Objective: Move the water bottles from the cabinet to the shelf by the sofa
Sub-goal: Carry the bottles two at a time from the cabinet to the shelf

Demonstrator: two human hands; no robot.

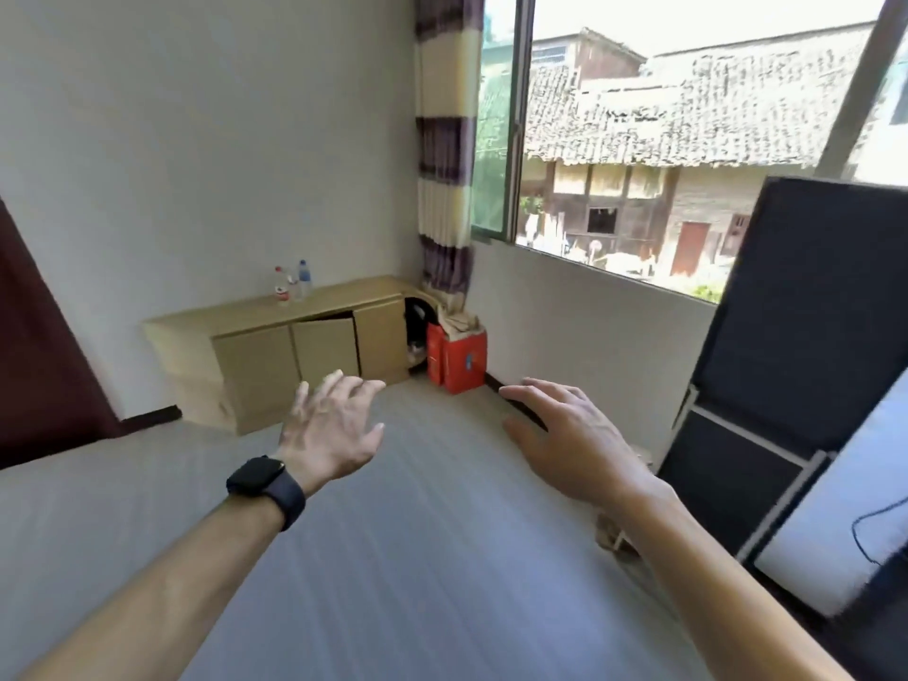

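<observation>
A low beige cabinet (255, 314) stands against the far wall. On its top stand clear water bottles close together: one with a red cap and label (281, 286), one with a blue cap and label (304, 279), and a smaller one between them. My left hand (330, 430), with a dark watch on the wrist, and my right hand (565, 432) are both stretched forward over the floor with fingers spread. Neither holds anything. Both hands are well short of the cabinet.
One cabinet door (325, 353) hangs ajar. A red box (457, 358) sits in the corner under a striped curtain (444, 154). A dark folded frame (786, 366) leans on the right beneath the window. Grey floor (417, 557) stretches between me and the cabinet.
</observation>
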